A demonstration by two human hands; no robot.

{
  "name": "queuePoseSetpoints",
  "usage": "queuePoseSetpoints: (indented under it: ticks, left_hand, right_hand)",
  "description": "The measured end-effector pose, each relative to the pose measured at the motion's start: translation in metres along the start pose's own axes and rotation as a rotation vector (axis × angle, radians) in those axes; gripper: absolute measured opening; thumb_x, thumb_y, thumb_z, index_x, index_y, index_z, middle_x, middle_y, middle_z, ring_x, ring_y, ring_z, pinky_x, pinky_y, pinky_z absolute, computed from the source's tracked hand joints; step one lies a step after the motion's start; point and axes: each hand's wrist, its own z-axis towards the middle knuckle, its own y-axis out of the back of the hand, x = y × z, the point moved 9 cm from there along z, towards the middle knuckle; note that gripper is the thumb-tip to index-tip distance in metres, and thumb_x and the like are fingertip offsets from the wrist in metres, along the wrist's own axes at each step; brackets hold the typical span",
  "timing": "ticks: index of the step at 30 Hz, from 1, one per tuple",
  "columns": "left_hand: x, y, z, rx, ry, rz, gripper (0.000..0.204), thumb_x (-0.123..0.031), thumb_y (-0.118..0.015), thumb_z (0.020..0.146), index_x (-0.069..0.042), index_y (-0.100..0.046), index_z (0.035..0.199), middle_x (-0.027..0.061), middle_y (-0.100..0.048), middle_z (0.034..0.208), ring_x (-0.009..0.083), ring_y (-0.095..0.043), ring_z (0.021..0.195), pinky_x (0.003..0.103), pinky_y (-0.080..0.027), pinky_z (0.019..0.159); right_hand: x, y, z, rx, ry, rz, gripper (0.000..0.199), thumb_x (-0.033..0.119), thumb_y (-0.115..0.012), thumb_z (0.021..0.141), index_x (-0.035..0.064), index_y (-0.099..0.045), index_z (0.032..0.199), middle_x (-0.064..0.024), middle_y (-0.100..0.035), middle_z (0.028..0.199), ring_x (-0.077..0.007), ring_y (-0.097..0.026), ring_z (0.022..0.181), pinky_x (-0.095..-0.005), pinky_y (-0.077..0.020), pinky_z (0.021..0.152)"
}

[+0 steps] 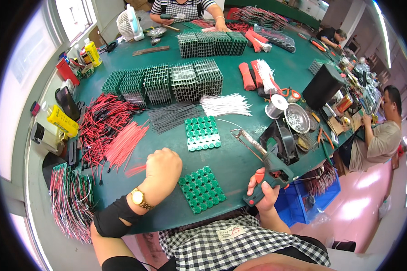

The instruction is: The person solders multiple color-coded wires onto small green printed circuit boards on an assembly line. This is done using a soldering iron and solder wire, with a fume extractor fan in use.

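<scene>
Head view, green soldering gun point(267, 174), orange trigger, metal tip

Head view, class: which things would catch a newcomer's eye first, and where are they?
The right hand grips a green pistol-shaped soldering gun with an orange trigger at the near edge of the green table. The left hand, fisted, rests beside a square green board of round cells. A tangle of red and black wires sprawls to the left.
</scene>
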Motion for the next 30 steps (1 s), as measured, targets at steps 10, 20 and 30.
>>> queuePoseSetpoints:
  ticks: [10,20,30]
  left_hand:
    - [0.039,-0.029,-0.02,-0.308,0.098,-0.696,0.011,-0.008,-0.055,0.085,-0.003,-0.052,0.095,0.02,-0.059,0.077,0.0372,-0.06,0.07,0.043,-0.048,0.06]
    - [0.043,-0.051,-0.027,-0.167,0.147,-1.174,0.006,-0.007,-0.054,0.09,-0.002,-0.056,0.094,0.0136,-0.06,0.078,0.03,-0.06,0.069,0.034,-0.048,0.064]
    - [0.03,-0.035,-0.056,-0.213,0.208,-1.013,0.007,-0.004,-0.061,0.085,-0.001,-0.059,0.091,0.007,-0.058,0.073,0.0141,-0.054,0.063,0.026,-0.045,0.06]
  right_hand:
    - [-0.002,0.003,0.005,0.006,-0.019,-0.005,0.039,0.02,-0.055,0.085,-0.0031,-0.047,0.115,-0.0164,-0.058,0.079,-0.0185,-0.057,0.057,-0.0285,-0.0464,0.053]
    - [-0.018,-0.022,-0.037,0.111,-0.262,0.013,0.041,0.019,-0.056,0.085,-0.0036,-0.045,0.118,-0.0175,-0.059,0.084,-0.0187,-0.058,0.061,-0.0289,-0.0489,0.057]
    - [-0.039,-0.049,-0.07,0.373,-0.457,-0.328,0.05,0.025,-0.059,0.085,0.0051,-0.041,0.127,-0.015,-0.056,0.093,-0.018,-0.056,0.072,-0.0309,-0.0478,0.066]
